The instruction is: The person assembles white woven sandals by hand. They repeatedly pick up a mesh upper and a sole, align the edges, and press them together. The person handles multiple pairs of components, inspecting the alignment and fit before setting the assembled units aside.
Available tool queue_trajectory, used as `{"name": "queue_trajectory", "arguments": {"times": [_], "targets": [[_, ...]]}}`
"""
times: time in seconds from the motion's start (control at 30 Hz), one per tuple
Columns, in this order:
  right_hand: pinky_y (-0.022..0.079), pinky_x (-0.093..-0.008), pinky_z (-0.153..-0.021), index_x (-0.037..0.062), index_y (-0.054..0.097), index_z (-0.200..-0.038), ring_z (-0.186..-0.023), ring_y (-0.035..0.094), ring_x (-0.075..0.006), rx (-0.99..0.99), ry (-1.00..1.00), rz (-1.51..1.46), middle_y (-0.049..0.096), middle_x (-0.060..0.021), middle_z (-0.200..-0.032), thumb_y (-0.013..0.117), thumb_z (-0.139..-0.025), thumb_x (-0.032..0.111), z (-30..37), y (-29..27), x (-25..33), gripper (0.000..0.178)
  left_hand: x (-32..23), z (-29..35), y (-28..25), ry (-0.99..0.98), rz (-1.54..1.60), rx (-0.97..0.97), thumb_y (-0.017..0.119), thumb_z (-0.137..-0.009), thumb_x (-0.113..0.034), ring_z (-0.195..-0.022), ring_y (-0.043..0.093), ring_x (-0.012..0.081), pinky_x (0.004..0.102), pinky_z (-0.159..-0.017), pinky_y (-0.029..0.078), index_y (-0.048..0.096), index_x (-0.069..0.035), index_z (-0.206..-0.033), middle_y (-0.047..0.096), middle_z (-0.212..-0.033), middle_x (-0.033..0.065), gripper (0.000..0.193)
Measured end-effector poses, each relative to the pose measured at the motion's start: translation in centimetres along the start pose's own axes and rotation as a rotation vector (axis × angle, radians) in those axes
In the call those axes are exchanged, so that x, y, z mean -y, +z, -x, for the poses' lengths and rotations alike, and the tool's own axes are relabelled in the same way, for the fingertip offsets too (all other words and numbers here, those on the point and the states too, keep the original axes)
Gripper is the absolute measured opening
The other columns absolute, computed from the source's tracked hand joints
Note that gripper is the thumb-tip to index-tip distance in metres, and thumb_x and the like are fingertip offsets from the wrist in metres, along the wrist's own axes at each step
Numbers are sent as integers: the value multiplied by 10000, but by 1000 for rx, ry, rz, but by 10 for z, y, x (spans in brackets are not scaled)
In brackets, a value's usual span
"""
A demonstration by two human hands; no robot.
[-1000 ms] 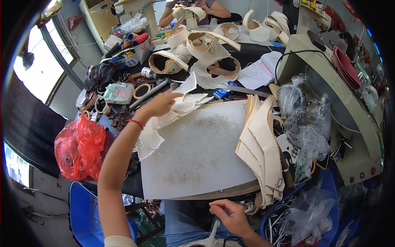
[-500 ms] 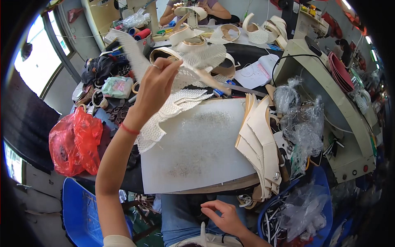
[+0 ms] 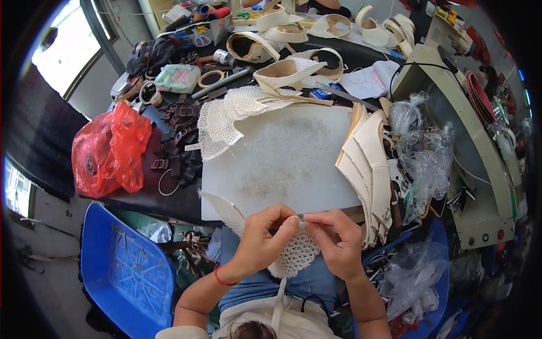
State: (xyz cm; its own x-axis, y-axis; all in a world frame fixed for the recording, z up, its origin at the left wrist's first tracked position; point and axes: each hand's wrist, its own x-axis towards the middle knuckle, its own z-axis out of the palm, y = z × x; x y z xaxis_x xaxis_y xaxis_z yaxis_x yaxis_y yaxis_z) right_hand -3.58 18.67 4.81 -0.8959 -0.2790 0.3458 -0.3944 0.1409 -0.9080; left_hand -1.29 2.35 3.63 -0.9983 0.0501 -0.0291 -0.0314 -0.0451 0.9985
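Low over my lap, at the near edge of the white work board [image 3: 282, 152], both my hands are pinched on one white perforated shoe-upper piece [image 3: 299, 254]. My left hand [image 3: 264, 234], with a red band at its wrist, grips the top edge between thumb and finger. Close beside it, my right hand [image 3: 339, 240] pinches the same edge. The patterned part hangs down between the hands, and a curved end sticks out to the left behind my left hand. At the board's far left lies a fanned stack of white textured pieces [image 3: 226, 121]; smooth cream pieces [image 3: 370, 169] overlap along its right side.
A red plastic bag [image 3: 110, 150] and dark buckled straps [image 3: 179, 133] lie left. Joined cream uppers [image 3: 296, 73] stand at the back. A blue bin [image 3: 127, 265] is at lower left; clear plastic bags [image 3: 423, 158] and a pale machine housing [image 3: 474, 158] are at right.
My left hand has come down from above the back of the board to my lap with the white piece. My right hand has risen and now holds it too. The view has tilted downward.
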Motion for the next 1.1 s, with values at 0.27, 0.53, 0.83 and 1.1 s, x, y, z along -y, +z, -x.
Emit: {"name": "queue_trajectory", "arguments": {"times": [0.27, 0.53, 0.83, 1.1], "targets": [[411, -218, -584, 41, 643, -931, -695, 546, -100, -85, 51, 9, 599, -45, -811, 642, -796, 9, 7, 2, 4, 139, -11, 8, -3, -71, 41, 98, 518, -904, -125, -614, 431, 17, 185, -534, 363, 587, 23, -894, 547, -716, -33, 164], [416, -326, -676, 26, 643, -873, -813, 559, -238, 67, -541, 654, 606, -63, -848, 700, -651, -7, -14, -3, 18, 232, -14, 8, -1, 181, -255, -55, 556, -796, -65, -522, 467, 103, 256, -470, 371, 585, 7, -836, 532, -645, 67, 87], [450, -307, -673, 5, 623, -839, -795, 558, -243, 9, -421, 401, 606, -81, -827, 652, -657, -42, -6, 4, 6, 191, -11, 10, 7, 362, -381, -111, 561, -766, -6, -503, 462, 109, 246, -469, 369, 578, 1, -792, 499, -618, 57, 32], [435, -233, -687, -14, 589, -833, -743, 535, -139, -528, 312, -139, 584, -66, -827, 625, -748, -22, 15, -3, -6, 92, -10, 12, -9, 176, -284, -221, 564, -840, -58, -497, 465, 97, 239, -468, 376, 592, 6, -858, 534, -639, 64, 72]]}}
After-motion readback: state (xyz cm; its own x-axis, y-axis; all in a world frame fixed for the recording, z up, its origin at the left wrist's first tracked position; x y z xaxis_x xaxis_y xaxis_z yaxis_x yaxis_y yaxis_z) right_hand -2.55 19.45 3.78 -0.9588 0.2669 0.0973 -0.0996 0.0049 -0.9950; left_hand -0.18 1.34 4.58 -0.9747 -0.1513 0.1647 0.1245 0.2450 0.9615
